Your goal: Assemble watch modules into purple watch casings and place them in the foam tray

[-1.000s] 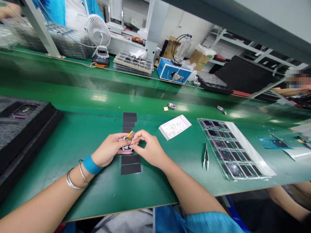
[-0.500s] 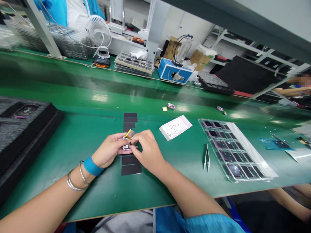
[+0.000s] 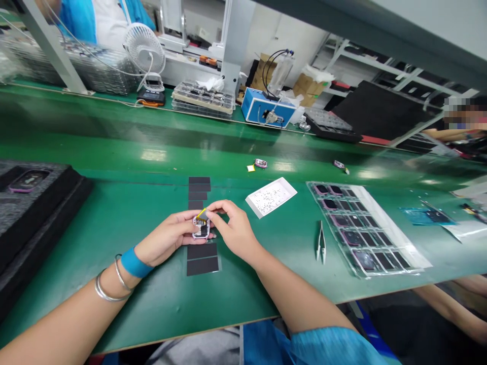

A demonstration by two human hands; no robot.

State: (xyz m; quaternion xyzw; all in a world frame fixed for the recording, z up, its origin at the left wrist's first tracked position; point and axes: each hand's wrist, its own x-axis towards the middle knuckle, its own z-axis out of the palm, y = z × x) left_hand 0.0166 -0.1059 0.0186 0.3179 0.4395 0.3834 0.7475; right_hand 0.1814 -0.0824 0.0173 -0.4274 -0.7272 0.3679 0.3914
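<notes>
Left hand (image 3: 171, 238) fingers clasp a pink-rimmed case (image 3: 200, 230); right hand (image 3: 233, 230) fingers pinch its yellow tab (image 3: 202, 213); markings unreadable.

Tweezers (image 3: 321, 243) beside open bench (image 3: 114, 213)

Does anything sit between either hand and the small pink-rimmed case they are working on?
Nothing visible does. The left hand holds the case from its left side, and the right hand pinches the yellow-edged piece at its top. The tweezers lie apart, to the right.
</notes>
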